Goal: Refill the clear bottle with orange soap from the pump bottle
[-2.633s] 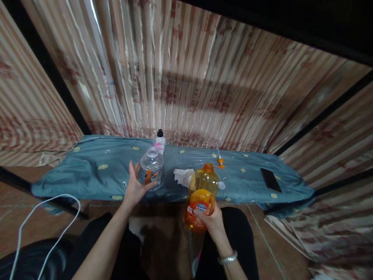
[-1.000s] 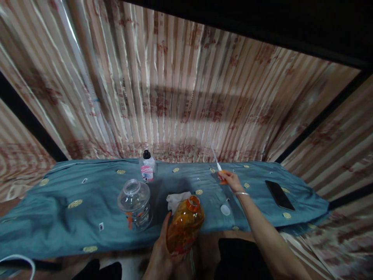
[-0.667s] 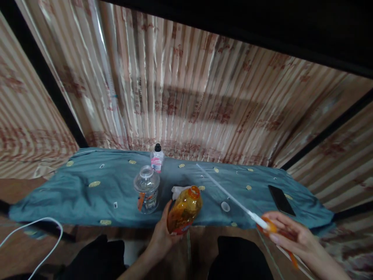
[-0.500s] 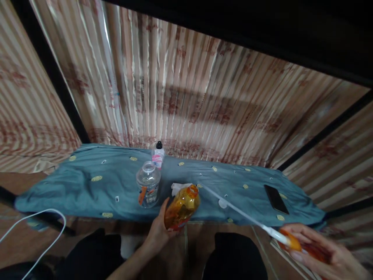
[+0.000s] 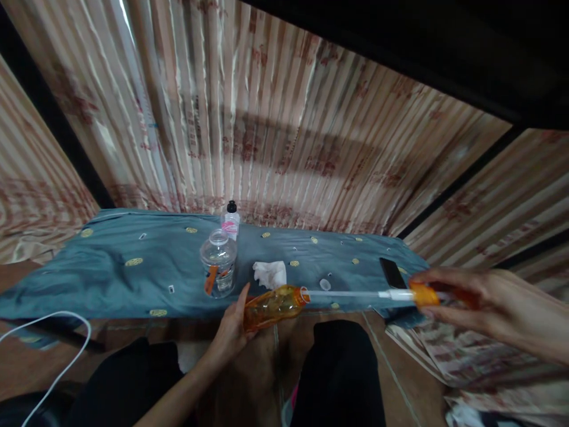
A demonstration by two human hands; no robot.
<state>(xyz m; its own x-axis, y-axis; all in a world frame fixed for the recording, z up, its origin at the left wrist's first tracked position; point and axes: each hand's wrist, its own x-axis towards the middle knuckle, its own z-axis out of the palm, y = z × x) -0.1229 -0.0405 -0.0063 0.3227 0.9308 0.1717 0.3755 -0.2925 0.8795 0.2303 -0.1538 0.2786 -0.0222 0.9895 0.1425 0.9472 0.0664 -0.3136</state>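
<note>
Left fingers (image 5: 240, 303) cupping translucent amber bottle (image 5: 272, 308), right fingers (image 5: 444, 277) gripping straight-tubed orange pump (image 5: 424, 295)

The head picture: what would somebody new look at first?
Probably the see-through orange plastic bottle, tipped sideways in the left hand. Next, the orange-and-white plastic pump in the right hand, its long pale tube pointing at the bottle's mouth. Behind them, a clear round plastic jar stands on blue-green patterned cloth, left of the crumpled white tissue.
</note>
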